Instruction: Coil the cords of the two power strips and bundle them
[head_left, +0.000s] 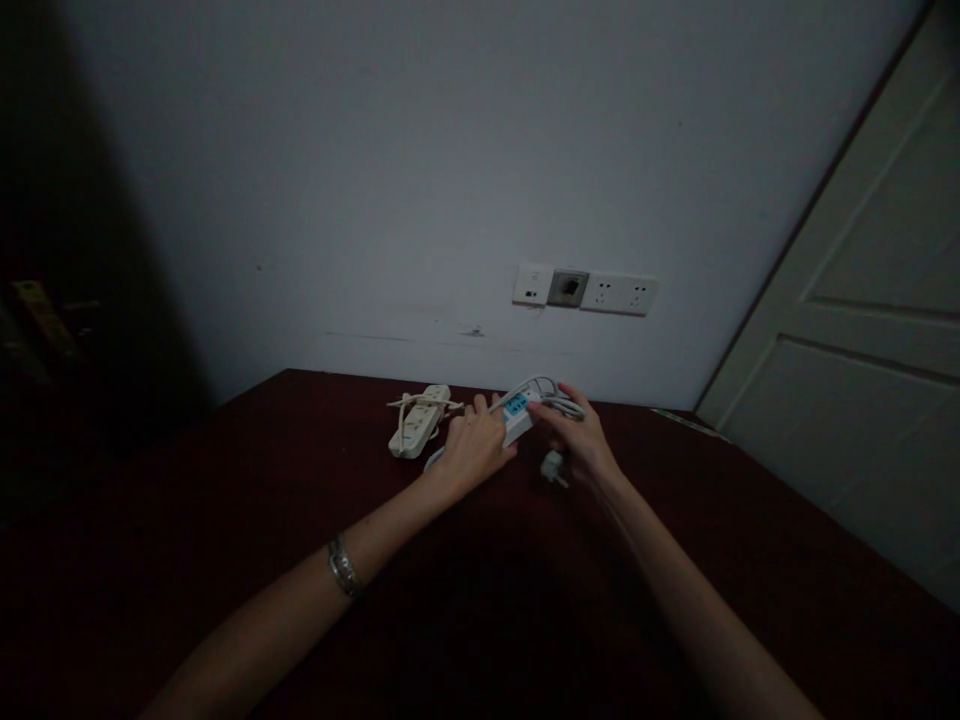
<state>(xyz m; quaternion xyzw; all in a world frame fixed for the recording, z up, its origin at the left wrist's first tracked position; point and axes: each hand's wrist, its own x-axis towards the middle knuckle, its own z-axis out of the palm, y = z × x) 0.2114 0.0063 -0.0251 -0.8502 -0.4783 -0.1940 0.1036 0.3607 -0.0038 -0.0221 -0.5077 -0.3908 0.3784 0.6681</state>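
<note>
Between my hands a white power strip [517, 424] with a blue socket section is tilted above the dark red tabletop. My left hand [474, 440] is closed around its left end. At the other end, my right hand [577, 430] grips the strip together with loops of its grey-white cord [561, 402]. Below my right hand hangs the cord's plug [553, 468], its prongs pointing down. A second, cream power strip [420, 425] lies just left of my left hand, with its own cord wrapped around it.
The dark red table [360, 520] runs up to a pale wall [420, 180]. White wall sockets [619, 294] and a grey-framed wall plate [568, 288] sit above the table's back edge. A panelled door [862, 330] stands on the right. The left side is very dark.
</note>
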